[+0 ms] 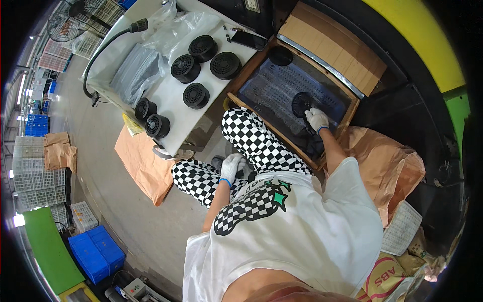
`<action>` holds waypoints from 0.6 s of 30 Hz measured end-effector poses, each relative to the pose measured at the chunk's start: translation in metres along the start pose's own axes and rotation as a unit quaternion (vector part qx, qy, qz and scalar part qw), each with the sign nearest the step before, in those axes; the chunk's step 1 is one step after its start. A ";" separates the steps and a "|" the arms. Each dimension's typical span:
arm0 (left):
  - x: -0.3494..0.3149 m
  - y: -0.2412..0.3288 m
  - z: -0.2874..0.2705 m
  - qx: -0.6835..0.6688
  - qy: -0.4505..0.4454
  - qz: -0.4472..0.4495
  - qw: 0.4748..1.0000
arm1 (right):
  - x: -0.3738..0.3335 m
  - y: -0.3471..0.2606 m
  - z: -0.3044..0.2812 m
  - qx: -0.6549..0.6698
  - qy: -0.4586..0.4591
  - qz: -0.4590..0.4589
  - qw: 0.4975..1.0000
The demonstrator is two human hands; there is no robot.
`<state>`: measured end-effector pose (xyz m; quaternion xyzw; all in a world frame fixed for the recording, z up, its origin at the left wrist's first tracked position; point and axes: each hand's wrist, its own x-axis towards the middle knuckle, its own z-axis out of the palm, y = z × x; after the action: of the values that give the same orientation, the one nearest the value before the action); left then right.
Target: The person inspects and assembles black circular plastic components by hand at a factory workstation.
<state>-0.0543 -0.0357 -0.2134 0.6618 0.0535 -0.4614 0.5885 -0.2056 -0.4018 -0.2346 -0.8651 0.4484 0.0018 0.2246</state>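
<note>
While the right hand (317, 120) is gripping a black grilled disc (302, 104) over a blue perforated tray (261, 83), the left hand (233, 166) is resting near the left thigh (198, 177) — finger state, cannot tell. Farther left, six black round parts (195, 95) are sitting on a white table (168, 98).

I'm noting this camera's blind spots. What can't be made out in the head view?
Head view:
Right hand: its gloved back hides how it meets the black round part.
Left hand: its gloved back hides whether it holds anything.
Brown bag at right: its folds hide any contents.
White crates at far left: too small for contents.
</note>
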 end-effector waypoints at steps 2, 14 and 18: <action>-0.004 0.024 -0.001 0.021 0.034 0.083 0.996 | -0.001 -0.015 -0.009 0.205 -0.029 -0.014 0.978; -0.053 0.186 0.059 -0.011 -0.139 0.133 0.981 | -0.072 -0.173 -0.103 0.465 -0.400 -0.228 0.756; -0.042 0.165 0.062 -0.168 -0.173 0.084 0.967 | -0.082 -0.170 -0.086 0.628 -0.398 -0.131 0.655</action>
<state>-0.0106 -0.1171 -0.0577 0.4656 -0.0276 -0.5022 0.7282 -0.1391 -0.2874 -0.0749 -0.4839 0.0923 0.0348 0.8696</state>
